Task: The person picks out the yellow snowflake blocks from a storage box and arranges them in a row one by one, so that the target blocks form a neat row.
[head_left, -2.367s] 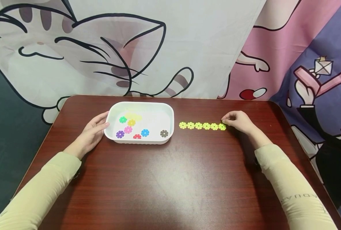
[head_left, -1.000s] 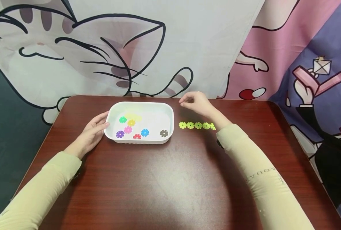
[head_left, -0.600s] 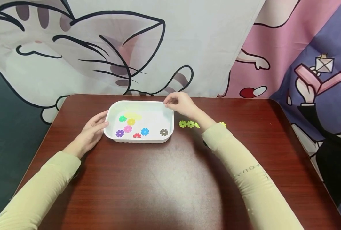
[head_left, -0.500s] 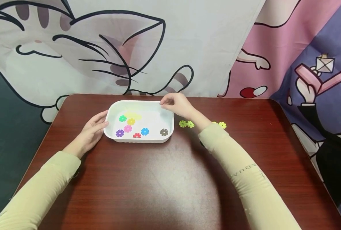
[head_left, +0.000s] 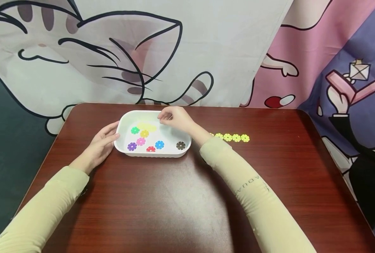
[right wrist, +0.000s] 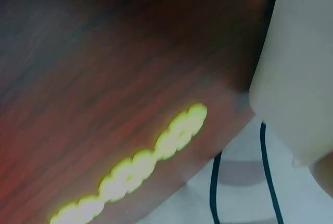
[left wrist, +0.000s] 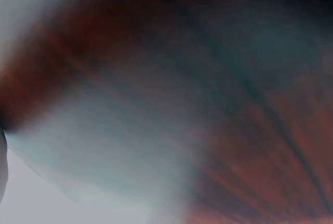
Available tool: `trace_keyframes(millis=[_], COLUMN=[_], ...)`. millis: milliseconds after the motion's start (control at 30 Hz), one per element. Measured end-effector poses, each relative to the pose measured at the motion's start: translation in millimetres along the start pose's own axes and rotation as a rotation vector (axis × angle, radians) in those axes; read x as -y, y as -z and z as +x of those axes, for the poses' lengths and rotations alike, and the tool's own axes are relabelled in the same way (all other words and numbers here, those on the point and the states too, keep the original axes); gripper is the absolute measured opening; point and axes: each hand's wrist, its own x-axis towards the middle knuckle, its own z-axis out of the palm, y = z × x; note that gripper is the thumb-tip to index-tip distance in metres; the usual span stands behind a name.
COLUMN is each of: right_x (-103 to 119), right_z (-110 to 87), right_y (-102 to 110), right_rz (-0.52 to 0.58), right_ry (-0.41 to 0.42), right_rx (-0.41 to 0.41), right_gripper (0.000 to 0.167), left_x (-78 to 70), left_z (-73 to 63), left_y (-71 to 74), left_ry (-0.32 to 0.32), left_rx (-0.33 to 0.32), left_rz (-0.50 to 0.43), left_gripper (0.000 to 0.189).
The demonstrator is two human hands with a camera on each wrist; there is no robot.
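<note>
My left hand [head_left: 100, 146] holds the left end of a white tray [head_left: 185, 151], thumb at the rim and fingers along the outer side. In the tray lie flower-shaped notched discs: a green disc [head_left: 135, 130], a pink disc [head_left: 140, 141], a blue disc [head_left: 159, 144], a dark brown disc [head_left: 180, 145] and several others. A pale yellow patch [head_left: 147, 127] shows near the back wall. My right hand [head_left: 177, 118] hovers over the tray's back right part, fingers bent, thumb and fingertips slightly apart, nothing visible between them. The left wrist view is mostly blurred.
A row of yellow-green flower discs [head_left: 236, 137] lies on the brown table [head_left: 162, 196] right of the tray, its left end hidden by my right forearm. The same row [right wrist: 127, 174] shows in the right wrist view. Printed cloth [head_left: 232, 52] hangs behind the table.
My right hand has left the right end of the yellow-green row and moved left, over the back rim and into the space above the tray. The left hand and tray stay put.
</note>
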Motion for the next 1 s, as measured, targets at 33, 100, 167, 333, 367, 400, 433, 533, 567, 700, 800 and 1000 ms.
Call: trace_keyframes(millis=[33,100,167,333,367,400,433,533,567,700,800,1000], right_x=[0.8,2.7,5.0,9.8,10.1,10.2,10.1,8.5,7.6,6.7,8.1,10.9], right_z=[1.4,3.6,5.3,8.2,8.8,9.4,10.2,13.1,14.3,17.8,19.7,20.6], right_y=[-2.7,-7.7,-12.2,-21.7,-23.4,-25.0,-26.6,-31.6,-33.3,-38.2,-40.9,-46.1], right_rz=[0.005,0.013,0.018,0.03,0.03,0.027,0.021,-0.015,-0.033,-0.091,-0.119,-0.133], right_ry=[0.0,0.002,0.003,0.003,0.0,-0.006,-0.011,-0.011,-0.007,0.016,0.021,0.009], right_rx=[0.001,0.001,0.001,0.018,0.024,0.029,0.033,0.043,0.045,0.059,0.068,0.091], right_gripper=[0.014,0.015,0.016,0.018,0.019,0.019,0.019,0.02,0.021,0.022,0.023,0.029], left_x=[0.4,0.5,0.8,1.0,1.1,1.1,1.2,1.9,2.1,2.5,1.2,0.0], left_z=[0.1,0.0,-0.1,-1.0,-1.1,-1.3,-1.3,-1.1,-0.9,-0.3,-0.7,-1.0], left_y=[0.4,0.5,0.7,0.6,0.7,0.4,0.4,0.1,0.3,0.2,-0.4,-0.5], left_ry=[0.001,0.003,0.003,0.005,0.007,0.006,0.008,-0.001,-0.002,-0.014,-0.011,0.0], left_rx=[-0.001,0.001,-0.003,-0.017,-0.017,-0.017,-0.016,-0.01,-0.005,0.002,0.0,-0.01], left_rz=[0.002,0.002,0.008,0.021,0.021,0.017,0.016,0.005,0.002,-0.001,0.005,0.022], left_gripper=[0.041,0.042,0.043,0.044,0.044,0.044,0.044,0.044,0.043,0.042,0.045,0.044])
